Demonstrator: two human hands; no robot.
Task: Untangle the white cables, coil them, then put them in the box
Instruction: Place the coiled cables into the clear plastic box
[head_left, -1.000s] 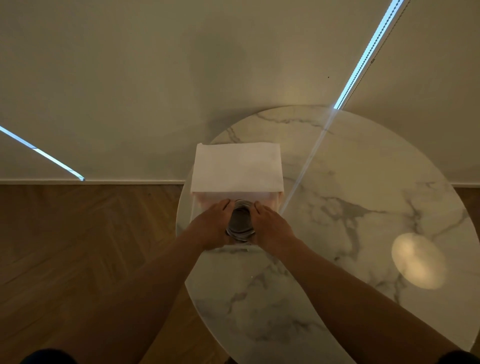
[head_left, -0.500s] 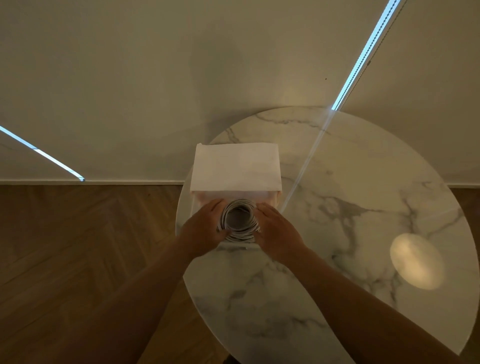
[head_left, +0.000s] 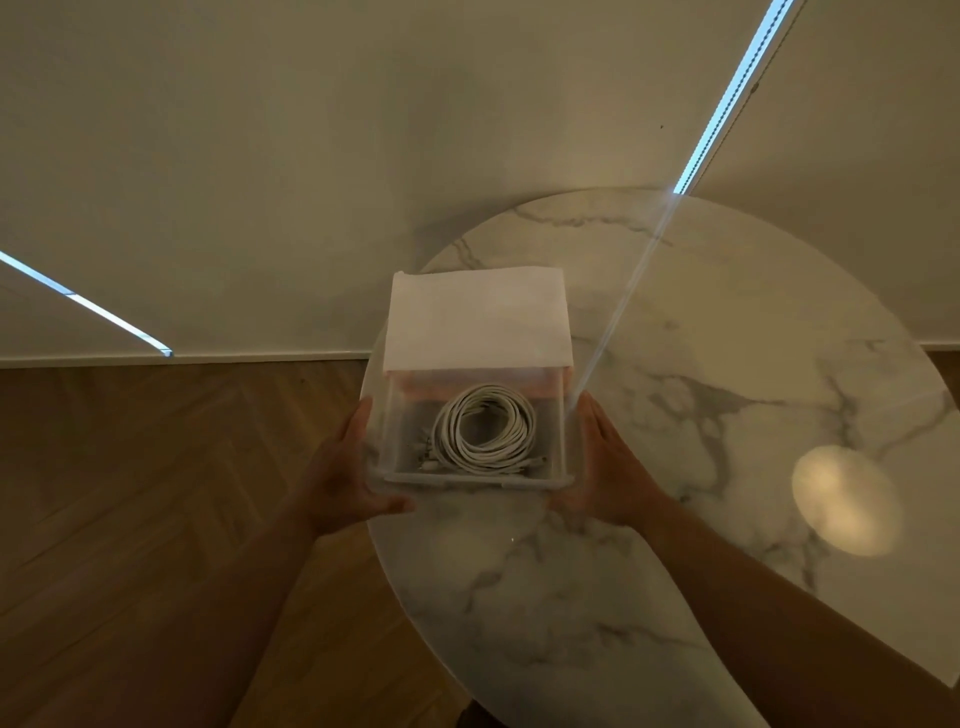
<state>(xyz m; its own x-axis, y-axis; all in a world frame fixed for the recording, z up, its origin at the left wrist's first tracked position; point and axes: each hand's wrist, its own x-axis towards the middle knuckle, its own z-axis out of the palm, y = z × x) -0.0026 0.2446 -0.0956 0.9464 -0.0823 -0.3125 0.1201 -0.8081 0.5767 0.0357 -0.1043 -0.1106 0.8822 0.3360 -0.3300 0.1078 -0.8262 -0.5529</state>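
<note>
The white cables (head_left: 485, 431) are already wound into one round coil, lying flat on the floor of the clear box (head_left: 467, 479), which stands at the near left edge of the marble tabletop (head_left: 701, 415). The white lid (head_left: 478, 319) is tipped up at the back, so the box is open.

The left hand (head_left: 343, 467) and right hand (head_left: 608, 467) bracket the box, a palm flat against each side wall. The fingers (head_left: 361, 421) are straight, not curled round anything, and the left thumb reaches toward the front corner. To my eye that is a steadying hold, perhaps to square or shift the box now that the coil is in.

The dim light hides a good deal. The cable ends by the front wall are a blur, the right thumb is lost behind the corner, and I cannot tell whether the box rests on the marble or is lifted slightly.
</note>
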